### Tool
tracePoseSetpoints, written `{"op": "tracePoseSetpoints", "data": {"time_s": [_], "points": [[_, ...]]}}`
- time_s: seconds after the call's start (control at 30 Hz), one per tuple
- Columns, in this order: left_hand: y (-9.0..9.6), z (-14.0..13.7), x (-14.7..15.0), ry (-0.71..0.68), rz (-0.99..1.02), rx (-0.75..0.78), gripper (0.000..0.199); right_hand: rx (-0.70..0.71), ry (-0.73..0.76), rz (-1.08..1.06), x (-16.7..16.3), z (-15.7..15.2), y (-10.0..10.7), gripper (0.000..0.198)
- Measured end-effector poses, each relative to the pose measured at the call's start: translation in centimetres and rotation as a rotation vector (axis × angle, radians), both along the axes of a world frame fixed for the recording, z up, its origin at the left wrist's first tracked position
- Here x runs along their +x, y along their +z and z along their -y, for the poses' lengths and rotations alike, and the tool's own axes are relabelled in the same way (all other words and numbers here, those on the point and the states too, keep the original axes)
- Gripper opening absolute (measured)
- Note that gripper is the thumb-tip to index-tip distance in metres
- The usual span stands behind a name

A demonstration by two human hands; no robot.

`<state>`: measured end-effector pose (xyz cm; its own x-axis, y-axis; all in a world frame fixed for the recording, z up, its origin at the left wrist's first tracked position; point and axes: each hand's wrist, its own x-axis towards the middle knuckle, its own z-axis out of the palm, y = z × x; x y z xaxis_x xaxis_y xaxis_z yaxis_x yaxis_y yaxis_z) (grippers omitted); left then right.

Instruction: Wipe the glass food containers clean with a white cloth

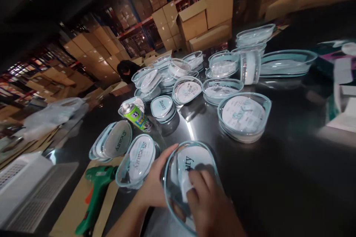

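Observation:
In front of me, a clear glass dish (167, 181) with a pale blue rim stands tilted, a white oval label with dark lettering showing in it. My left hand (157, 189) grips its left side, fingers behind the wall. Over the dish is my right hand (207, 200), slightly blurred, its fingers curled and pressed together against the label. A whitish patch (184, 187) shows at those fingertips; whether it is cloth or paper, I cannot tell. Just left of my left hand lies another labelled glass dish (122, 172).
Several more glass dishes (244, 118) stand stacked across the dark table. A green spray can (136, 116) leans among them. A green glue gun (97, 189) rests on cardboard, beside a white plastic basket (25, 181). Behind, a person's dark-haired head (126, 70) shows before stacked cartons (194, 18).

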<state>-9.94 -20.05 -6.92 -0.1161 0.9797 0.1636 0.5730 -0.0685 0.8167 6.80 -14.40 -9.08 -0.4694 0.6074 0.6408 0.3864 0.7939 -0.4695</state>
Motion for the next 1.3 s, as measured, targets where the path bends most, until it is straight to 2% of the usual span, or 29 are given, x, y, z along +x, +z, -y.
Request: {"op": "tracePoseSetpoints", "data": {"time_s": [0.1, 0.17, 0.27, 0.37, 0.47, 0.57, 0.67, 0.77, 0.83, 0.93, 1.03, 1.13, 1.3], "points": [[-0.1, -0.1, 0.0, -0.021, 0.008, 0.009, 0.107, -0.128, -0.165, 0.0, -0.6, 0.0, -0.3, 0.029], [-0.1, -0.1, 0.0, -0.011, 0.026, 0.012, 0.105, -0.099, -0.125, 0.001, -0.5, 0.0, -0.2, 0.031], [-0.1, -0.1, 0.0, 0.0, 0.01, 0.028, 0.1, -0.005, -0.001, 0.031, 0.1, -0.1, 0.4, 0.023], [0.0, -0.1, 0.1, -0.027, -0.015, 0.032, 0.105, -0.083, -0.044, 0.091, 0.4, -0.3, 0.7, 0.026], [0.0, -0.1, 0.1, -0.003, 0.009, 0.009, 0.097, -0.089, -0.079, 0.045, 0.2, -0.1, 0.3, 0.025], [-0.1, -0.1, 0.0, -0.008, 0.023, 0.01, 0.1, -0.044, -0.005, 0.02, 0.0, -0.2, -0.1, 0.018], [-0.3, -0.1, -0.3, -0.028, 0.037, -0.005, 0.105, -0.113, 0.027, 0.065, 0.2, -0.6, -0.5, 0.024], [-0.3, -0.3, -0.3, -0.022, 0.095, -0.018, 0.097, -0.022, -0.026, -0.024, 0.8, -0.4, -1.6, 0.026], [-0.3, -0.5, 0.1, -0.047, 0.128, -0.011, 0.1, 0.065, 0.001, -0.04, 1.2, -0.2, -2.1, 0.021], [-0.3, -0.7, 0.6, -0.086, 0.103, -0.019, 0.107, 0.047, 0.029, -0.014, 1.2, -0.6, -1.8, 0.018], [-0.3, -0.7, 0.6, -0.039, 0.058, -0.015, 0.103, 0.012, 0.075, -0.046, 1.0, -1.0, -1.3, 0.021], [-0.2, -0.5, 0.2, -0.008, 0.046, 0.018, 0.101, 0.047, 0.085, -0.062, 1.4, -0.8, -1.1, 0.022], [-0.2, -0.4, 0.3, -0.037, 0.029, -0.02, 0.097, 0.121, 0.152, -0.055, 1.7, -0.8, -0.2, 0.018]]}}
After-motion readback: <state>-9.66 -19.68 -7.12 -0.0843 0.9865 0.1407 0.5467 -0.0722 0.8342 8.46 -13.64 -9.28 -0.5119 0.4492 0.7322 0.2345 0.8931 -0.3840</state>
